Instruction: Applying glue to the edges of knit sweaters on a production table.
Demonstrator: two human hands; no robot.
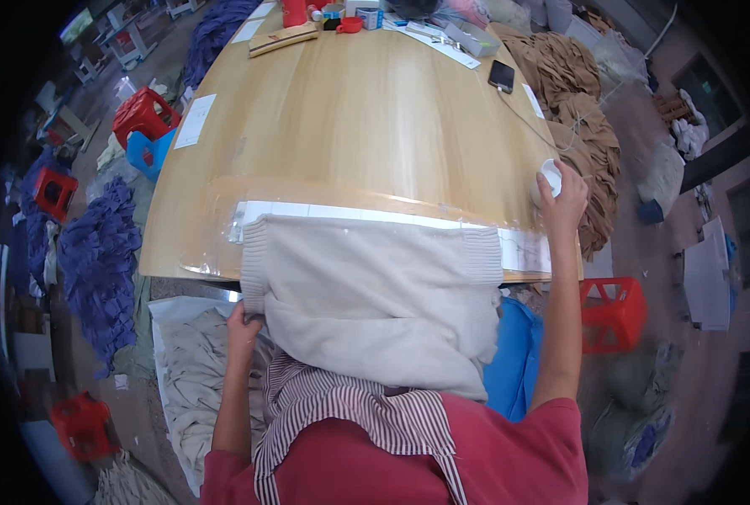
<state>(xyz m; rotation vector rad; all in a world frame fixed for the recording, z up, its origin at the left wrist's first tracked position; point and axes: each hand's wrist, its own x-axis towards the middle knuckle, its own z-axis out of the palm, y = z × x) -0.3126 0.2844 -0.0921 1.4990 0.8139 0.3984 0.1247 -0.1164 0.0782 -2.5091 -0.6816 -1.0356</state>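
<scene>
draping off the near edge of the wooden table [349, 109], the cream knit sweater [366, 295] is where the work is right now: its ribbed hem lies flat on the tabletop along a white measuring strip [375, 215] under clear plastic, and the rest hangs down toward the person's lap. looks to me like it's only partly laid out, hem lined up but the body not spread on the table yet, so most of the flattening is left. left hand [242, 324] is down at the sweater's left side with fingers curled shut on the ribbed edge. right hand [562, 198] is out at the table's right edge, fingers wrapped around a small round white thing [550, 177], maybe a tape roll, can't say for sure. further out there's a heap of tan knits [581, 101] on the right, a phone [501, 75] on the table, blue knits [97, 252] and red stools [143, 114] on the floor.
</scene>
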